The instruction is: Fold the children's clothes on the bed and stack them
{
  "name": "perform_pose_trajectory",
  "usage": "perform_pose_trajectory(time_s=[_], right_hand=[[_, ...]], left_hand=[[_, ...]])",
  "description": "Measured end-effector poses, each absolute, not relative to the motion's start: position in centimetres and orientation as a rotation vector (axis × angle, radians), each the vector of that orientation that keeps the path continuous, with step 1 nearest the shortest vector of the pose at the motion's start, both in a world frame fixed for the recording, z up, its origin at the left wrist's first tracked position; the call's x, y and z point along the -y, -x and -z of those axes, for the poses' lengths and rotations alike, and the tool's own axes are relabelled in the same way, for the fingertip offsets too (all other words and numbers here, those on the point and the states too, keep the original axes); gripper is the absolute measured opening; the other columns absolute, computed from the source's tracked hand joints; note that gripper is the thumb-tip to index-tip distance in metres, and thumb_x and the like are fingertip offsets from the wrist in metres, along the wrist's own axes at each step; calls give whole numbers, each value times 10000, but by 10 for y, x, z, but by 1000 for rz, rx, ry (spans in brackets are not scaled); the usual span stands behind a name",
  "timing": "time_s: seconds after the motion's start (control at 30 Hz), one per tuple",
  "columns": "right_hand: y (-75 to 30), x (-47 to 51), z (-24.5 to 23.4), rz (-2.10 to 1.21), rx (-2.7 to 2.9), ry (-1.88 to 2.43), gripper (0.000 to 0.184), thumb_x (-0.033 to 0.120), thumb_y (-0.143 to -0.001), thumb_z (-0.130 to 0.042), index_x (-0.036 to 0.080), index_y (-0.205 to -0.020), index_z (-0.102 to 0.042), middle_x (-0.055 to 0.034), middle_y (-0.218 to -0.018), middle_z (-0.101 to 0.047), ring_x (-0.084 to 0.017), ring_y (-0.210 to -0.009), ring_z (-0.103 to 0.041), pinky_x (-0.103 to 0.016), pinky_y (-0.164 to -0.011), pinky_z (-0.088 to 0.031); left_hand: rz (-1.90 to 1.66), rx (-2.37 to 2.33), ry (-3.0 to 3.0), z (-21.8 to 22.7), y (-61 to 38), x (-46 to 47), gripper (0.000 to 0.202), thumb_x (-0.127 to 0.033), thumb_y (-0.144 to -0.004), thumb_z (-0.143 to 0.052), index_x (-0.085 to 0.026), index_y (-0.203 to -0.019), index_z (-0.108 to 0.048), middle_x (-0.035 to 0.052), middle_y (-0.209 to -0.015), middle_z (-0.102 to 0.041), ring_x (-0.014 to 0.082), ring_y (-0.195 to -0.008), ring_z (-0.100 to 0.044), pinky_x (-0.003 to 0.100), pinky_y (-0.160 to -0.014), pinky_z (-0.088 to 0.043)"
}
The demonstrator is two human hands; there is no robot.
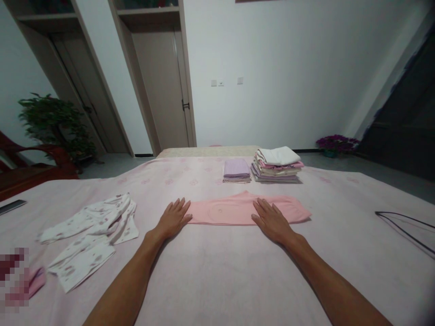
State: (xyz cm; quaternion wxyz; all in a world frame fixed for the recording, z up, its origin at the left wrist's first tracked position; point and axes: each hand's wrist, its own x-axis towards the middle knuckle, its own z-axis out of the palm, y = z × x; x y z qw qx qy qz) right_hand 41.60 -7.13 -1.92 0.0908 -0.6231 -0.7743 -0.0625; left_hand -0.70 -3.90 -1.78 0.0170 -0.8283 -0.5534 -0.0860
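Observation:
A pair of pink pants [224, 213], folded lengthwise into a long strip, lies flat on the pale pink bed sheet [217, 271]. My left hand [174, 218] rests flat over the strip's left end, fingers stretched out. On its right part lies my right hand [272, 219], palm down with the fingers spread. The wider end of the strip reaches past my right hand. To the left, white patterned pants [91, 226] lie loosely spread and creased.
Behind the strip stand a low lilac folded stack [237, 170] and a taller pile of folded clothes [277, 164]. A phone [12, 207] and a pink cloth [36, 281] lie at the far left. Black cord [404, 226] runs at the right.

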Motion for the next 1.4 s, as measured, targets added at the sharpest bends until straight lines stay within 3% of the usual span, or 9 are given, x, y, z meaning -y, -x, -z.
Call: perform_pose_trajectory(time_s=[0.27, 0.43, 0.63, 0.8, 0.87, 1.07, 1.3, 1.4], right_hand=[[-446, 68, 25, 273, 2127, 2047, 601, 482, -1006, -316, 147, -1483, -460, -182, -1584, -379, -291, -1494, -283, -556, -1190, -205], [-466, 65, 27, 421, 1982, 2115, 596, 480, -999, -343, 112, -1445, -488, -212, -1545, -424, -306, -1470, -313, -554, -1192, -170], [-486, 60, 33, 405, 1906, 2234, 640, 474, -1009, -290, 70, -1479, -451, -198, -1581, -374, -309, -1490, -280, -533, -1195, -171], [-489, 61, 36, 460, 1915, 2207, 625, 462, -1013, -266, 77, -1457, -479, -186, -1560, -417, -300, -1473, -318, -517, -1193, -191], [-488, 62, 35, 491, 1911, 2182, 605, 446, -1014, -260, 79, -1426, -511, -189, -1538, -448, -306, -1456, -343, -526, -1184, -206], [-488, 64, 30, 520, 1904, 2092, 489, 361, -983, -330, 125, -1314, -601, -180, -1459, -539, -312, -1401, -406, -534, -1158, -256], [-483, 70, 25, 575, 1855, 1966, 408, 267, -955, -388, 149, -1254, -639, -169, -1467, -531, -313, -1400, -404, -539, -1175, -260], [-475, 73, 17, 500, 1836, 1781, 382, 230, -950, -398, 149, -1209, -667, -162, -1451, -547, -303, -1397, -412, -519, -1185, -268]], left_hand=[[231, 1808, 2540, 13, 7, 42, 589, -491, -1016, -345, -231, -1541, -400, 114, -1633, -305, 290, -1523, -250, 474, -1220, -180], [218, 1804, 2521, 17, 11, 41, 592, -494, -1024, -306, -235, -1550, -385, 108, -1639, -303, 284, -1527, -238, 461, -1222, -182], [305, 1821, 2553, 17, 12, 41, 580, -474, -1007, -380, -222, -1527, -425, 116, -1625, -333, 297, -1524, -245, 480, -1224, -185], [917, 1994, 2449, 12, 24, 42, 505, -401, -1017, -329, -236, -1467, -486, 70, -1520, -509, 187, -1374, -493, 325, -1139, -373], [1062, 2104, 2207, 8, 32, 43, 483, -382, -1002, -337, -211, -1396, -557, 91, -1424, -581, 198, -1264, -576, 309, -1066, -440], [462, 2391, 1868, -6, 39, 50, 490, -557, -893, -475, -202, -1126, -719, 184, -1175, -654, 383, -1100, -600, 488, -921, -467], [340, 2433, 1878, -13, 30, 50, 486, -530, -892, -434, -157, -1014, -721, 221, -1135, -667, 405, -1071, -606, 448, -838, -446], [480, 2484, 1915, -17, 26, 50, 407, -489, -912, -411, -192, -930, -689, 164, -1024, -707, 347, -960, -649, 378, -732, -435]])
